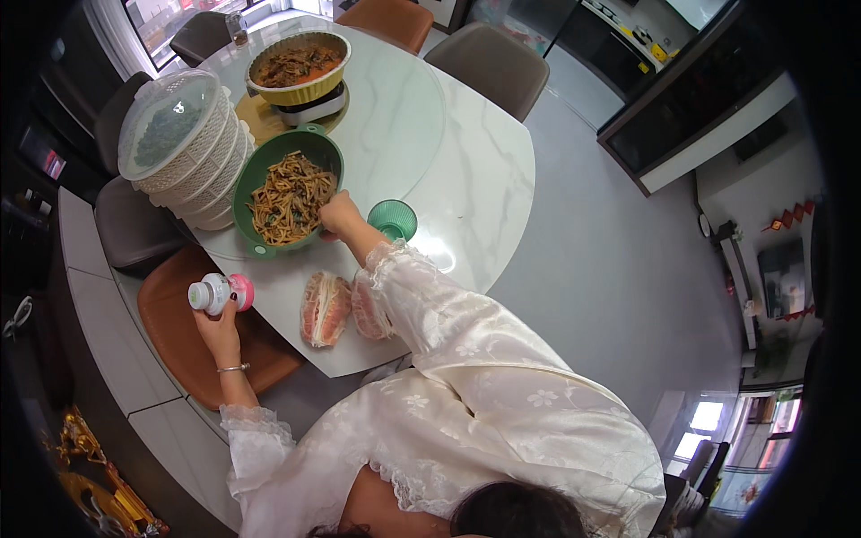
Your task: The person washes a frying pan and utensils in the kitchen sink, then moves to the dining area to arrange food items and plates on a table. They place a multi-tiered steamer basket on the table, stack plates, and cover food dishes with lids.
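My left hand point(218, 329) holds a small white plastic bottle with a pink base point(222, 294) and a white cap, out past the table's edge above a brown chair. The bottle bears writing. My right hand point(342, 215) grips the near right rim of a green two-handled bowl point(328, 151). Brown strips of cooked food point(292, 195) fill its middle. Just right of that hand stands a ribbed green glass cup point(393, 219). Below the bowl lie two peeled pomelo pieces, one in full view point(325, 309) and the other point(368, 308) partly covered by my right sleeve.
A stack of white lidded baskets point(195, 155) rises left of the bowl. Behind it, a yellow pot of stew point(299, 87) rests on a small cooker point(313, 109). These surround a marble-patterned table point(481, 168) with a glass turntable. A brown chair point(195, 329) stands close at the left.
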Motion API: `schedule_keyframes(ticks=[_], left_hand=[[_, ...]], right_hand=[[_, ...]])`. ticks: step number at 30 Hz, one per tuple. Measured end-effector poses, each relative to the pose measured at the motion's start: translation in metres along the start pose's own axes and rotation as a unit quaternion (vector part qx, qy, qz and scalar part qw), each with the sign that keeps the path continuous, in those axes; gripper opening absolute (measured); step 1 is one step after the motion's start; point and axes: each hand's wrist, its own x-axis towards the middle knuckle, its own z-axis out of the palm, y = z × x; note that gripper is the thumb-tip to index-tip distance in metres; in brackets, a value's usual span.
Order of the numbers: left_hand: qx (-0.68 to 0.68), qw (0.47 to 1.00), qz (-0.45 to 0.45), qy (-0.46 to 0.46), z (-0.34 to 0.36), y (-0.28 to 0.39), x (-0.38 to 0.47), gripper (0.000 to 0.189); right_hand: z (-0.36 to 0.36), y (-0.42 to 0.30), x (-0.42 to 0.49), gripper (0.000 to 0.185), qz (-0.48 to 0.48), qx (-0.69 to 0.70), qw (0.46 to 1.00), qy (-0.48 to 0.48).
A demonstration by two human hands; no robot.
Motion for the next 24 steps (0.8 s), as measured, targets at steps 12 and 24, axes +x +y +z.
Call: schedule_keyframes(ticks=[12, 24], left_hand=[[-0.061, 0.997, -0.043, 0.009, 0.018, 0.003, -0.044, 0.052], [-0.055, 0.995, -0.065, 0.046, 0.023, 0.010, -0.065, 0.056]], right_hand=[[-0.164, 0.030, -0.057, 0.097, -0.313, -0.399, 0.857, 0.094], [-0.119, 0.001, -0.036, 0.095, -0.418, -0.381, 0.811, 0.154]])
